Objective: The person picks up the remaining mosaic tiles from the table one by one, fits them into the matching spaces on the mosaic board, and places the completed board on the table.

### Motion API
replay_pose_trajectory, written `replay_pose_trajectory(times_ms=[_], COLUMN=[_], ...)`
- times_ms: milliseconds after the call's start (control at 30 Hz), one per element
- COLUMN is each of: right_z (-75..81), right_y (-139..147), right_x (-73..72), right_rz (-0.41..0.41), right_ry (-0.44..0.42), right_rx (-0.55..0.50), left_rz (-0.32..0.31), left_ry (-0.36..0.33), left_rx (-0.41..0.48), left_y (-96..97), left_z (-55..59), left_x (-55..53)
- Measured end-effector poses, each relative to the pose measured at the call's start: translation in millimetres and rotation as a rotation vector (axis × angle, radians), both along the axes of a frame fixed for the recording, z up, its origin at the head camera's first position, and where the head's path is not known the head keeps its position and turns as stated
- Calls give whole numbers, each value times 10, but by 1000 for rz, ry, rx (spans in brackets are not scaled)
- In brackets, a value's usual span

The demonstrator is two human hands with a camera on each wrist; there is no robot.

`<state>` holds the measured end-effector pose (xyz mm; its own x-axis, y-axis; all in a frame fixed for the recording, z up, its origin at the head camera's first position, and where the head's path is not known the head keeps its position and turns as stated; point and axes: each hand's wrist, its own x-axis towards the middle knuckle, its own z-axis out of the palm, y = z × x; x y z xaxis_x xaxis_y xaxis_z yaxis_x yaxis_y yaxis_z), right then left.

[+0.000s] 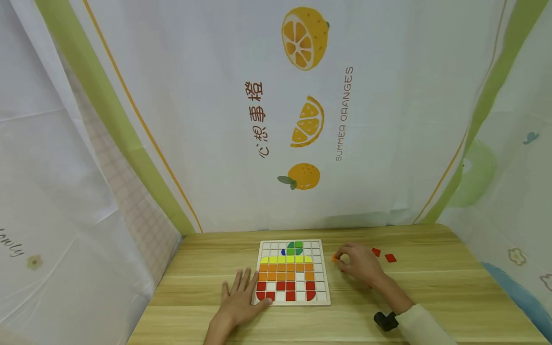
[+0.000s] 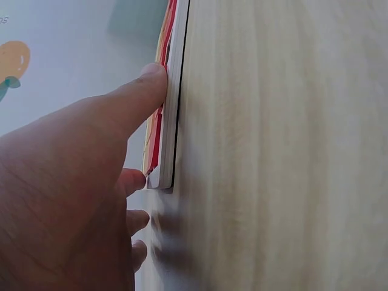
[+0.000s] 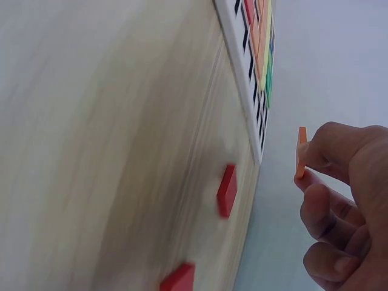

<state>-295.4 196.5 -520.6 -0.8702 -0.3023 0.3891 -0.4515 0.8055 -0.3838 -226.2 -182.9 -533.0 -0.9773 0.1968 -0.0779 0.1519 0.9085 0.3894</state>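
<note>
A square puzzle board [image 1: 320, 277] with a grid of cells lies on the wooden table, partly filled with red, orange, yellow, green and blue pieces. At its lower left corner, my left hand [image 1: 236, 304] has its fingers spread along the side and its thumb on the front edge. The left wrist view shows that thumb [image 2: 145, 91] against the board's edge [image 2: 173, 121]. Right of the board, my right hand [image 1: 361, 262] pinches an orange square tile [image 3: 301, 151] between thumb and finger, held up off the table.
Loose red tiles [image 1: 390, 258] lie on the table [image 1: 388, 235] around my right hand; two red tiles [image 3: 227, 191] show in the right wrist view. Behind the table hangs a white curtain [image 1: 215, 143] printed with oranges. A black device [image 1: 385, 321] sits by the right sleeve.
</note>
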Motion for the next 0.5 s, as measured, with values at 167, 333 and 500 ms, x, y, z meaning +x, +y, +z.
replay_pose_trajectory(times_ms=[167, 333, 500], right_z=[34, 43, 37], right_y=[-165, -327, -457], right_x=[20, 51, 83], right_rz=[30, 53, 67], right_ry=[58, 67, 42], right_rx=[43, 51, 61], left_rz=[3, -2, -17], left_ry=[-6, -9, 42], left_rx=[3, 30, 84], left_y=[5, -14, -52], left_z=[14, -38, -190], left_x=[3, -17, -49])
